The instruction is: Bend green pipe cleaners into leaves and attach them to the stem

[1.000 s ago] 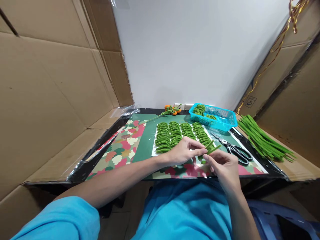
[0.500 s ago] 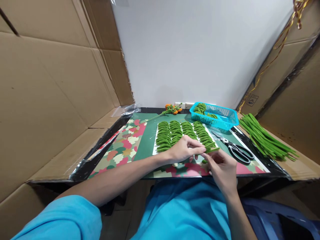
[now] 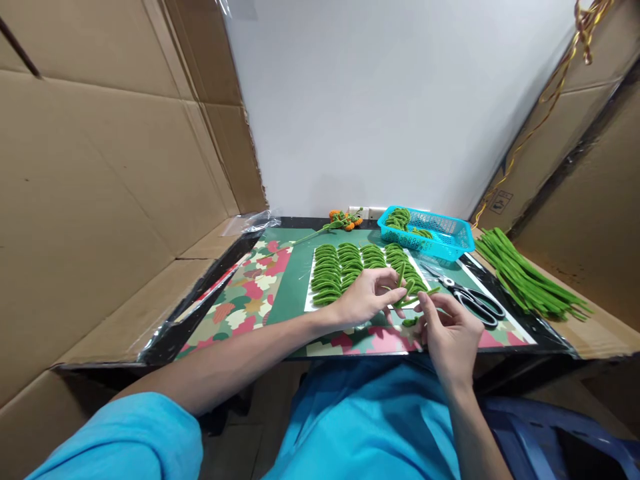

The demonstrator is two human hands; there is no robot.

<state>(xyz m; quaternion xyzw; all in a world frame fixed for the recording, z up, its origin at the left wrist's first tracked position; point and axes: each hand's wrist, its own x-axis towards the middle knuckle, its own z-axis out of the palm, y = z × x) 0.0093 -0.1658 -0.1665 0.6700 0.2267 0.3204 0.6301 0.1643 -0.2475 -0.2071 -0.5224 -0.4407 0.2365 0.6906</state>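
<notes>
My left hand pinches a bent green pipe cleaner between thumb and fingers, one part of it standing up. My right hand has thumb and fingertips closed on the end of the same piece, which stretches between both hands. Behind them, rows of curved green pipe-cleaner leaves lie in several columns on a white sheet. Under the fingers, a small green piece rests on the mat. Black-handled scissors lie just beyond my right hand.
A blue plastic basket holding green curved pieces stands at the back right. Straight green pipe cleaners lie in a bundle at the right. An orange flower stem lies at the back. Cardboard walls enclose both sides.
My hands have moved slightly apart, the right one shifting right. The pipe cleaner between them now shows spread out, with one part upright at my left fingers.
</notes>
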